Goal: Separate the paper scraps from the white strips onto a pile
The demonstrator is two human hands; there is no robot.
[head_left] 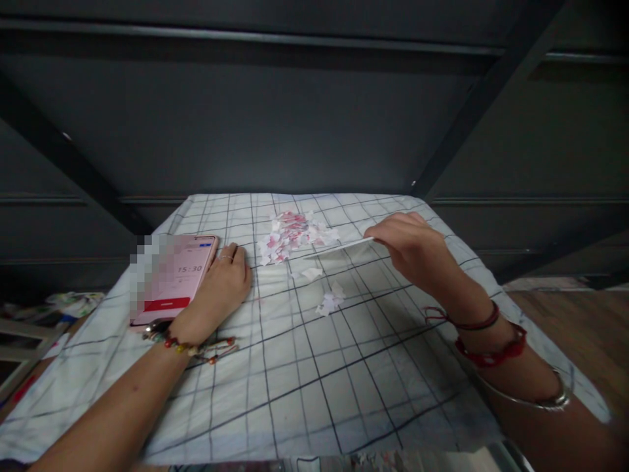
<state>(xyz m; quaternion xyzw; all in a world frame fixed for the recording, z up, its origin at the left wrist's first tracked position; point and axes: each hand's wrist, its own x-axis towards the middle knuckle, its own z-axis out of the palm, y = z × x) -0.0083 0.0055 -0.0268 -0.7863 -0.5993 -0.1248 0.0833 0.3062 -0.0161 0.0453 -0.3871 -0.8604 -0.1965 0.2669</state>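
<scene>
My right hand (410, 242) pinches one end of a thin white sheet (346, 246), likely paper or card, seen nearly edge-on. The sheet reaches leftward, low above the checked cloth, towards a pile of torn paper scraps (289, 235), white with pink and red marks. Nearer to me, a few loose white scraps (330, 301) lie on the cloth, and another scrap (311, 273) sits just below the sheet. My left hand (226, 278) rests on the cloth with its fingers lying forward, holding nothing. Right beside it is a pink phone (170, 288) whose screen reads 15:30.
A white cloth with dark grid lines (295, 393) covers the table. Dark panels (304, 118) with metal strips stand behind its far edge. Wooden floor (565, 328) shows at the right, and assorted items (73, 303) lie lower down at the left.
</scene>
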